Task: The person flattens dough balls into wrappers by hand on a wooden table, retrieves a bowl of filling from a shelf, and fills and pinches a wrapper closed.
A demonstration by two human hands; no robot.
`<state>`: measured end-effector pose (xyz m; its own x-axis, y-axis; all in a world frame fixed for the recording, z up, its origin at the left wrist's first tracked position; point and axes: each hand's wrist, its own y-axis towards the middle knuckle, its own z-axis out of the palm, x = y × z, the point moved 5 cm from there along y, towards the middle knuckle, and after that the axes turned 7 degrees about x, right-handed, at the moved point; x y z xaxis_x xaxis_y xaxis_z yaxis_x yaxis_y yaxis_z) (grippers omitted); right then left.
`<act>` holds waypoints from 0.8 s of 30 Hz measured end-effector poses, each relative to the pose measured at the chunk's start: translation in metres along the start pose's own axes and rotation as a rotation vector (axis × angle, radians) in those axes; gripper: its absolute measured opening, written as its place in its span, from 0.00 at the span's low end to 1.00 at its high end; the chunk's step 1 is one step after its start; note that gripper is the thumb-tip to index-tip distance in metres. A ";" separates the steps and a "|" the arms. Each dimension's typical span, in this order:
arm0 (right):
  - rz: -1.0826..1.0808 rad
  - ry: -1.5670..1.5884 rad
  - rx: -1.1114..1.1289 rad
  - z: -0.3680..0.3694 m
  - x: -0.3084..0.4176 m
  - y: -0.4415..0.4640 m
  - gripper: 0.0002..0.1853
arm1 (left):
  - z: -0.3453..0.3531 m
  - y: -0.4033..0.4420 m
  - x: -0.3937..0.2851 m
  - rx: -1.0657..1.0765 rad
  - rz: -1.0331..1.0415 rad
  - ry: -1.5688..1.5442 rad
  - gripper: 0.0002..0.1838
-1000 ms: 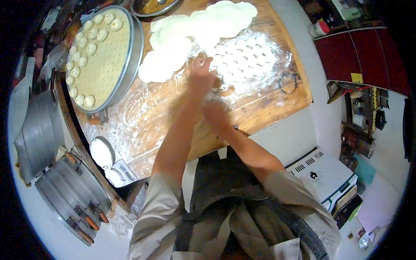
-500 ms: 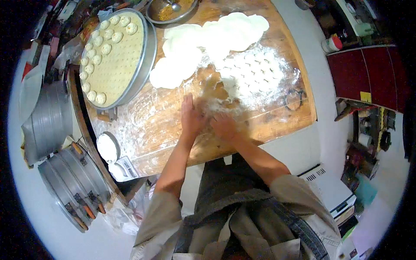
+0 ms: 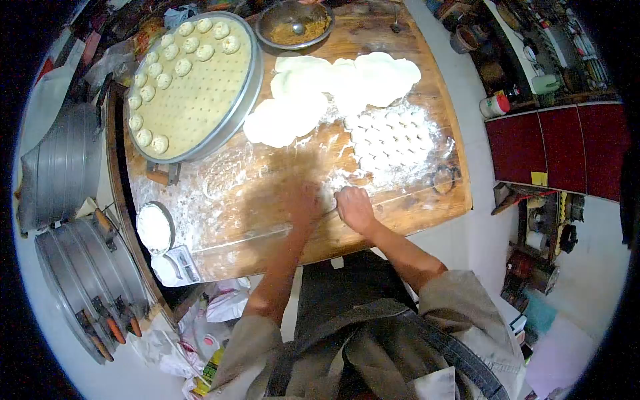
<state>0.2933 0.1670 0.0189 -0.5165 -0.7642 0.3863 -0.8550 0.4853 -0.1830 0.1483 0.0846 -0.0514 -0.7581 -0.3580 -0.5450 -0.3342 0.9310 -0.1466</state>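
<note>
My left hand point(image 3: 305, 202) rests low over the wooden table, in shadow and smeared, so its fingers do not show clearly. Just to its right my right hand point(image 3: 355, 208) is closed with the fingers curled under; whatever it may hold is hidden. A pale floury patch point(image 3: 325, 199) lies between the two hands. Beyond them are flat rolled dough rounds point(image 3: 287, 120), overlapping in a spread. Rows of small cut dough pieces point(image 3: 393, 141) sit in flour to the right of the rounds.
A round steamer tray point(image 3: 200, 100) at the back left carries several shaped buns. Behind the dough stands a metal bowl point(image 3: 293, 30) of filling with a spoon. A flour bowl point(image 3: 155, 228) and a small scale point(image 3: 181, 263) sit at the left edge. Stacked steamers point(image 3: 90, 267) stand beside the table.
The view has shifted, with the table's far side showing more. My right hand has gone from fingers spread on the board to curled. My left hand has lost its outstretched shape and is in shadow.
</note>
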 end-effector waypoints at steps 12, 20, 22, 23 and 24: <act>0.020 0.051 -0.162 -0.007 0.012 0.026 0.08 | -0.087 0.013 -0.033 0.187 0.230 0.055 0.13; 0.267 0.037 -0.226 -0.005 0.009 0.094 0.06 | -0.065 0.010 0.006 0.043 0.222 -0.026 0.16; 0.088 0.087 -0.268 -0.010 0.016 0.084 0.05 | -0.060 0.026 0.008 0.249 0.176 -0.052 0.12; 0.088 0.093 -0.254 -0.007 0.018 0.061 0.05 | -0.065 0.022 0.010 0.257 0.164 -0.057 0.12; 0.055 0.090 -0.214 -0.002 0.022 0.028 0.05 | -0.073 0.018 0.015 0.223 0.107 -0.182 0.11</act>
<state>0.2584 0.1646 0.0237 -0.5479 -0.6977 0.4616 -0.7910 0.6117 -0.0142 0.0904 0.0912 -0.0021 -0.6631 -0.2570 -0.7030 -0.1114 0.9626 -0.2468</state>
